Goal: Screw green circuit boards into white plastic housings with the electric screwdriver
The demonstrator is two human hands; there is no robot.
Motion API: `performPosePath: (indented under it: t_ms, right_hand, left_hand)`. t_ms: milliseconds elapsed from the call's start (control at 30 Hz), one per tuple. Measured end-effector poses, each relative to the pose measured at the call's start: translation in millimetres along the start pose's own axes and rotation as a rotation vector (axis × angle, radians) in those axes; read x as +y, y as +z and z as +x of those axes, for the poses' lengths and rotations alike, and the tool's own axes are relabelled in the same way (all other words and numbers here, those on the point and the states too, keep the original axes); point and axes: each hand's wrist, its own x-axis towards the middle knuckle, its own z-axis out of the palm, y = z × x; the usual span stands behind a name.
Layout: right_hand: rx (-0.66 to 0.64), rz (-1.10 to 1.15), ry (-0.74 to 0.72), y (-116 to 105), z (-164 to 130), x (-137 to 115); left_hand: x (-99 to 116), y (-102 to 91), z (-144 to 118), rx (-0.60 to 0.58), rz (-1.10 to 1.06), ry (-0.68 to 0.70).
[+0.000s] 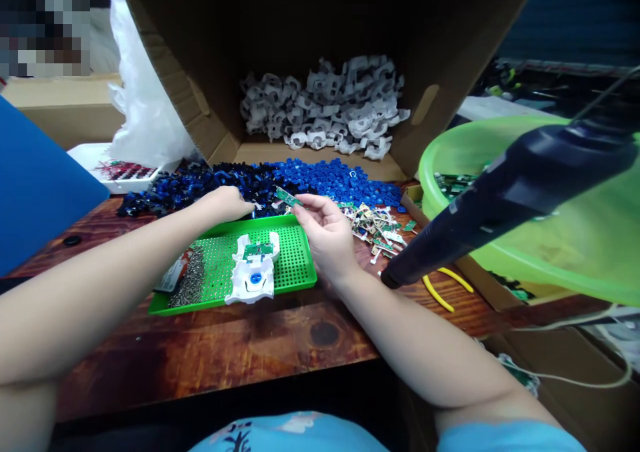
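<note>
- Driver point(475, 212): hangs nearest to me, tip close beside the right forearm point(415, 339). Advisable to keep the elbow low and away from it.
- Table point(300, 335): stained wood, carrying the tray and loose parts.
- Tray point(295, 259): green, perforated; screws point(189, 285) heaped at its left end.
- Shell point(250, 285): white, lying on the tray and reaching its near rim; blue button point(256, 278) in the near half, fitted board point(257, 251) in the far half.
- Right hand point(330, 232): thumb and fingers pinch one end of a loose board point(287, 197), held up over the tray's far right corner. In my judgement the grip should stay on the edges, light, and off the components.
- Left hand point(227, 204): fingers curled at the black parts point(195, 189), beyond the tray's far rim; whether they grip anything, I cannot tell. Small pieces are best taken singly.
- Spare boards point(375, 229): heaped right of the right hand.
- Blue discs point(330, 179): piled before the carton point(450, 59), which holds white shells point(345, 105).
</note>
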Motion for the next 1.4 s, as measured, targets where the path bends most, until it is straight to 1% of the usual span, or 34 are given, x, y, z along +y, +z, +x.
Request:
performPosePath:
  t_ms: [267,333,400,467,533,633,700,800,867,933,1100,1167,1267,1400]
  right_hand:
    - [0.001,0.018,0.001,-1.5,1.9,3.7]
    - [0.005,0.015,0.003,-1.5,1.5,4.2]
    - [0.012,0.008,0.003,-1.7,1.4,4.3]
    - [0.022,0.004,0.001,-2.0,1.9,4.0]
    - [0.03,0.005,-0.005,-2.4,2.3,3.1]
    - [0.022,0.009,-0.013,-2.5,1.0,0.4]
    - [-0.009,0.01,-0.006,-1.6,-2.0,-2.6]
    - [-0.117,-0.004,0.026,1.5,-8.8,-7.6]
    - [-0.206,-0.017,0.054,4.0,-13.0,-10.3]
    - [-0.265,-0.022,0.073,6.2,-16.0,-11.5]
    - [-0.293,-0.026,0.07,8.2,-19.2,-10.6]
    - [-0.308,-0.074,0.045,7.6,-20.8,-10.6]
    - [-0.342,-0.224,-0.036,5.3,-24.0,-12.0]
    - [-0.373,-0.427,-0.244,2.9,-26.1,-15.4]
  left_hand:
    - [-24.4,-5.5,-0.8,0.12,-0.417,0.051]
    - [-24.9,-7.1,-2.9,0.143,-0.539,0.05]
    - [-20.6,-7.7,-11.0,0.139,-0.685,0.056]
    - [-12.4,-6.1,-27.6,0.107,-0.85,0.077]
    - [-3.3,-1.2,-51.5,0.07,-0.998,0.105]
    - [5.3,10.9,-89.8,-0.002,-1.137,0.123]
    - [6.9,19.1,-109.0,-0.064,-1.281,0.114]
    - [5.8,27.5,-123.6,-0.146,-1.447,0.118]
    - [4.3,30.2,-126.0,-0.154,-1.5,0.127]
    - [2.3,32.1,-125.5,-0.147,-1.538,0.126]
    - [-5.7,37.9,-122.6,-0.15,-1.592,0.114]
    - [-8.7,39.7,-123.7,-0.151,-1.609,0.121]
    - [-10.9,40.0,-128.3,-0.119,-1.628,0.136]
    - [-9.7,37.6,-134.8,-0.069,-1.633,0.136]
